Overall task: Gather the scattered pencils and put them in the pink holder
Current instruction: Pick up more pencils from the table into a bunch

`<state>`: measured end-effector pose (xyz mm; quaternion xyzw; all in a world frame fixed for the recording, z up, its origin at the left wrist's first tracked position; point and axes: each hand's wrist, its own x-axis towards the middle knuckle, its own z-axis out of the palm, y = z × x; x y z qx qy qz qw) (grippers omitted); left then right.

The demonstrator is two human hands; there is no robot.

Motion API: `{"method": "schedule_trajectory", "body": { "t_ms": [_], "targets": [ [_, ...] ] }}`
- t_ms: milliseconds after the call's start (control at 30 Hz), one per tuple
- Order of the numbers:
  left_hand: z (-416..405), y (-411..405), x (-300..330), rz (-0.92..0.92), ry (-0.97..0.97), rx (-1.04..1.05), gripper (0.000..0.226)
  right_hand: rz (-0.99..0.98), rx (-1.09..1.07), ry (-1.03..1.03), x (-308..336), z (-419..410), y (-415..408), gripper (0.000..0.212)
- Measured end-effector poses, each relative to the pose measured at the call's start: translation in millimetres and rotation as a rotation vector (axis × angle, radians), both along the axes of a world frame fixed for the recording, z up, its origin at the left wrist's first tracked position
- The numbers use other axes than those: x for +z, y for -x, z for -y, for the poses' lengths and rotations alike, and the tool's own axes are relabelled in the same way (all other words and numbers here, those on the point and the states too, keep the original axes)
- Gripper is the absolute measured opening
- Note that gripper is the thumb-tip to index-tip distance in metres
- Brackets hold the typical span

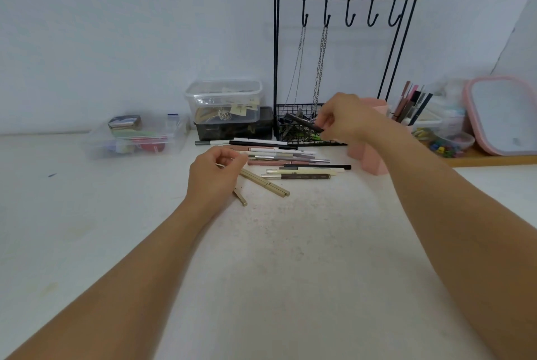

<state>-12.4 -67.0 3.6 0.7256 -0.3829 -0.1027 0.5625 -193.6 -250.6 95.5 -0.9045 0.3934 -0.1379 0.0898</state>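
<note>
Several pencils (290, 156) lie scattered on the white table in front of the black wire rack. My right hand (345, 118) pinches a dark brown pencil (305, 122) and holds it in the air, left of the pink holder (372, 156). The holder stands upright on the table, partly hidden behind my right wrist. My left hand (215, 173) rests over the left end of the pile with curled fingers, pinching the end of a pencil there. Two gold pencils (267, 183) stick out from under it.
A black wire rack with hooks and hanging chains (343, 69) stands behind the pencils. Clear plastic boxes (223, 101) sit at left. A cup of pens (409, 106), a pink-rimmed mirror (502, 115) and small containers stand at right.
</note>
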Motion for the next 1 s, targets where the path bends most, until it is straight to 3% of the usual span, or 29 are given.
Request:
{"method": "schedule_trajectory", "body": {
  "t_ms": [167, 333, 433, 533, 633, 700, 800, 1000],
  "targets": [
    [-4, 7, 9, -0.168, 0.164, -0.103, 0.031, 0.264, 0.322, -0.495, -6, -52, -23, 0.019],
    [-3, 11, 10, -0.2, 0.221, -0.174, 0.024, 0.406, 0.478, -0.651, -30, -84, -55, 0.023],
    [-2, 8, 7, -0.194, 0.217, -0.174, 0.031, 0.454, 0.467, -0.681, -42, -93, -63, 0.02],
    [-3, 10, 9, -0.193, 0.225, -0.127, 0.041, 0.468, 0.383, -0.616, -37, -86, -58, 0.012],
    [-3, 8, 11, -0.322, 0.279, -0.088, 0.039, 0.365, 0.2, -0.215, -26, -57, -41, 0.012],
    [-3, 6, 12, -0.371, 0.266, -0.067, 0.036, 0.137, 0.117, -0.02, -24, -34, -28, 0.019],
    [-2, 3, 15, -0.445, 0.246, -0.055, 0.035, -0.048, 0.05, -0.018, -36, -12, -18, 0.026],
    [-1, -2, 12, -0.652, 0.328, -0.13, 0.041, 0.043, 0.039, -0.062, -49, -5, -19, 0.014]
  ]
}}
